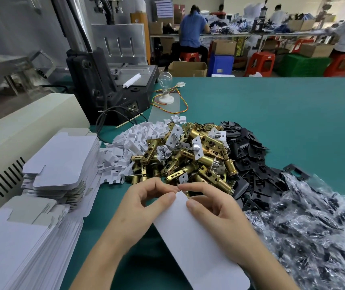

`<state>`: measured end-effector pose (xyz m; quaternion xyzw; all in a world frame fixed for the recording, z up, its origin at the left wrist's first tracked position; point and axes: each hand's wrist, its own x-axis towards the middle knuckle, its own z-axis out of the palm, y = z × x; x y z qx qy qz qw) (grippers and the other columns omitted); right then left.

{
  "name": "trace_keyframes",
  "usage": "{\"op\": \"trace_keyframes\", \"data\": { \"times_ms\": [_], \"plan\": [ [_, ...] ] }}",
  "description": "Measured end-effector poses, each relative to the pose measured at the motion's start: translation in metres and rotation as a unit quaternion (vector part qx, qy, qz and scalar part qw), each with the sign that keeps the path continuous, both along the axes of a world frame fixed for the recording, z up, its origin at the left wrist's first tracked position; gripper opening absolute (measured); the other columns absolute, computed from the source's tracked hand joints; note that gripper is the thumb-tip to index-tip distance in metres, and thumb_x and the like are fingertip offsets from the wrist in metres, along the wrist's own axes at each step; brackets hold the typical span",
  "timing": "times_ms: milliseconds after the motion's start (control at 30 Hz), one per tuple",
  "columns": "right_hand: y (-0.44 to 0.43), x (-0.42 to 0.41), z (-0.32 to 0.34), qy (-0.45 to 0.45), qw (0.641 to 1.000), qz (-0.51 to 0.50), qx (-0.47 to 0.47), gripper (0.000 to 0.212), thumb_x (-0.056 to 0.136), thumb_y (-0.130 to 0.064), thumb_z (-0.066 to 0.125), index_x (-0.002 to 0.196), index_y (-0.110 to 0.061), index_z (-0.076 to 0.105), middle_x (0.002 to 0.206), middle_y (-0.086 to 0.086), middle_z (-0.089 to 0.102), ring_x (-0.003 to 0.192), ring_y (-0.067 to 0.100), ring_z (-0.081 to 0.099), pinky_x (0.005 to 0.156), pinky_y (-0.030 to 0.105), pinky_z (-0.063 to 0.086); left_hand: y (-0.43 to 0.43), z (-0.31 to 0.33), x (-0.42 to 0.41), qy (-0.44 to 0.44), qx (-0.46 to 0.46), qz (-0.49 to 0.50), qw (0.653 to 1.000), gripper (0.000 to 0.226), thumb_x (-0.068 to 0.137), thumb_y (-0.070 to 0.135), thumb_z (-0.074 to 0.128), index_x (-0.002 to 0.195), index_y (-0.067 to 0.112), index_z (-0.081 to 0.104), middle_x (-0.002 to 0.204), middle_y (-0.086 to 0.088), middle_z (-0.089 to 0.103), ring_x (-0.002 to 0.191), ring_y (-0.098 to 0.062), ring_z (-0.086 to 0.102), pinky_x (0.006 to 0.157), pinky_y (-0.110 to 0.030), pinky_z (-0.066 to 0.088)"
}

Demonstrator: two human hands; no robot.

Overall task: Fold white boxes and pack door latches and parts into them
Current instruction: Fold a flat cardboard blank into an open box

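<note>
A flat white box blank (196, 243) slants over the green table in front of me. My left hand (138, 208) pinches its far end from the left, thumb on top. My right hand (211, 204) pinches the same end from the right, fingertips nearly meeting those of the left hand. Just beyond my hands lies a heap of brass door latches (190, 158). Small white plastic parts (129, 147) are piled to its left and black plates (249, 162) to its right. Clear bags of small parts (313, 225) spread along the right.
Two stacks of flat white box blanks (60, 164) stand at the left, beside a beige machine (21, 130). A black press machine (104, 84) and a light bulb on a base (164, 88) stand further back. People work at tables far behind.
</note>
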<state>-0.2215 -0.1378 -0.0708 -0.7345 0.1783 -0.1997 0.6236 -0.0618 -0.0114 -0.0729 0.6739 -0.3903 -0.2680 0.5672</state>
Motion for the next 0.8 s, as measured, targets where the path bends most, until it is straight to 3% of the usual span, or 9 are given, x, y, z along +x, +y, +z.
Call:
{"op": "trace_keyframes", "data": {
  "times_ms": [133, 200, 300, 467, 600, 800],
  "plan": [
    [-0.004, 0.0, -0.001, -0.015, 0.999, -0.026, 0.011, 0.026, 0.095, -0.03, 0.061, 0.116, -0.042, 0.07, 0.102, 0.002, 0.079, 0.093, 0.023, 0.074, 0.078, 0.051, 0.059, -0.001, 0.001, -0.003, 0.001, -0.008, -0.003, 1.0, 0.017, 0.092, 0.036, 0.066, 0.099, 0.039, 0.081, 0.105, 0.013, 0.079, 0.098, -0.004, 0.071, 0.079, -0.015, 0.051],
    [-0.007, 0.0, -0.001, -0.029, 0.998, -0.047, 0.029, 0.023, 0.099, -0.023, 0.064, 0.113, -0.04, 0.071, 0.096, 0.006, 0.079, 0.09, 0.024, 0.075, 0.072, 0.048, 0.059, -0.003, 0.001, -0.007, 0.015, -0.022, -0.012, 1.0, 0.024, 0.094, 0.036, 0.063, 0.109, 0.044, 0.08, 0.113, 0.012, 0.078, 0.104, -0.007, 0.071, 0.083, -0.018, 0.053],
    [-0.01, -0.001, -0.001, -0.04, 0.996, -0.065, 0.05, 0.02, 0.093, -0.031, 0.064, 0.11, -0.038, 0.072, 0.09, 0.008, 0.078, 0.082, 0.022, 0.075, 0.063, 0.035, 0.058, -0.006, 0.001, -0.013, 0.027, -0.035, -0.027, 0.999, 0.028, 0.098, 0.037, 0.058, 0.117, 0.043, 0.079, 0.121, 0.009, 0.077, 0.107, -0.013, 0.071, 0.088, -0.024, 0.057],
    [-0.01, 0.0, -0.004, -0.032, 0.996, -0.064, 0.057, 0.023, 0.092, -0.033, 0.061, 0.113, -0.039, 0.069, 0.087, 0.01, 0.078, 0.078, 0.026, 0.075, 0.063, 0.039, 0.059, -0.006, 0.0, -0.011, 0.021, -0.032, -0.041, 0.998, 0.031, 0.102, 0.037, 0.054, 0.122, 0.041, 0.077, 0.12, 0.009, 0.078, 0.11, -0.01, 0.071, 0.09, -0.017, 0.053],
    [-0.01, 0.0, -0.004, -0.019, 0.995, -0.08, 0.053, 0.021, 0.103, -0.021, 0.062, 0.112, -0.039, 0.068, 0.084, 0.012, 0.077, 0.077, 0.031, 0.075, 0.065, 0.043, 0.058, -0.005, -0.002, -0.009, 0.017, -0.017, -0.063, 0.998, 0.032, 0.103, 0.04, 0.053, 0.126, 0.046, 0.074, 0.123, 0.01, 0.077, 0.117, -0.012, 0.07, 0.096, -0.02, 0.053],
    [-0.009, -0.002, 0.002, -0.01, 0.995, -0.077, 0.062, 0.021, 0.101, -0.02, 0.063, 0.111, -0.037, 0.071, 0.09, 0.01, 0.078, 0.079, 0.029, 0.075, 0.065, 0.043, 0.059, -0.005, -0.002, -0.007, 0.069, -0.012, -0.067, 0.995, 0.031, 0.103, 0.037, 0.055, 0.125, 0.04, 0.076, 0.119, 0.002, 0.079, 0.11, -0.013, 0.073, 0.089, -0.019, 0.054]
  ]
}}
